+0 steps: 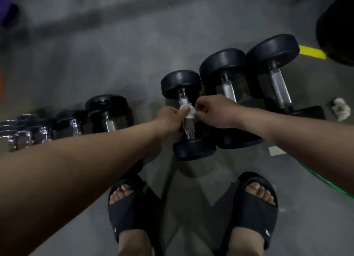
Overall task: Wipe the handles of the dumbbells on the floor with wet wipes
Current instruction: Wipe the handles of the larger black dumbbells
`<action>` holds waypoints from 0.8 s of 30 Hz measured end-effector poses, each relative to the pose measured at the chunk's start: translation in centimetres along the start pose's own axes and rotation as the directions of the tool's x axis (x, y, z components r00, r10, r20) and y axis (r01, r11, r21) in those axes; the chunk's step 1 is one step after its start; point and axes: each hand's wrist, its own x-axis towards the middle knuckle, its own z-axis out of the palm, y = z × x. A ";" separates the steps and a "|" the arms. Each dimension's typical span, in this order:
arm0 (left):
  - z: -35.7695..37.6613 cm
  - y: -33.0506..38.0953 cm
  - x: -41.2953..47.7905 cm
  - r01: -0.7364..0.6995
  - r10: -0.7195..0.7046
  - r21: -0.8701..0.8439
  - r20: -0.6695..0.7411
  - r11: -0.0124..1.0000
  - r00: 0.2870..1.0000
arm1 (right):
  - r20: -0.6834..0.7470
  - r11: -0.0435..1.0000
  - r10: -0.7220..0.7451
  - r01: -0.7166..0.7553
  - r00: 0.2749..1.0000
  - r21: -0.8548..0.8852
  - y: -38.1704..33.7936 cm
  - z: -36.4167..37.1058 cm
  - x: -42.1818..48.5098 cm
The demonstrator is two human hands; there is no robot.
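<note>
A black dumbbell (180,83) with a chrome handle lies on the grey floor in the middle of the head view. A white wet wipe (188,111) is wrapped over the handle's middle. My left hand (169,117) grips the handle and the wipe from the left. From the right, my right hand (212,111) pinches the wipe's edge. Two bigger black dumbbells (223,64) (273,47) lie side by side to the right. Another black dumbbell (107,104) and several small chrome ones (24,135) line up to the left.
A crumpled used wipe (341,108) lies on the floor at far right. A green hoop (325,186) curves past my right forearm, with yellow tape (311,51) and a dark round weight (337,31) beyond. My feet in black slides (132,211) stand just before the dumbbell.
</note>
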 end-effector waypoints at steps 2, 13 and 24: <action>-0.3 0.5 0.1 -0.018 0.018 0.010 -0.056 1.000 0.998 | -0.031 1.000 0.010 -0.009 0.999 0.028 -0.1 0.2 0.1; 0.8 -1.3 -2.0 -0.038 0.038 -0.041 0.000 0.998 0.999 | -0.043 0.966 -0.001 0.012 0.999 0.259 -0.5 0.7 0.3; 1.1 -2.5 -1.4 -0.059 0.010 -0.313 -0.155 0.948 0.988 | -0.035 0.982 -0.097 0.102 0.995 0.158 -0.1 0.6 1.0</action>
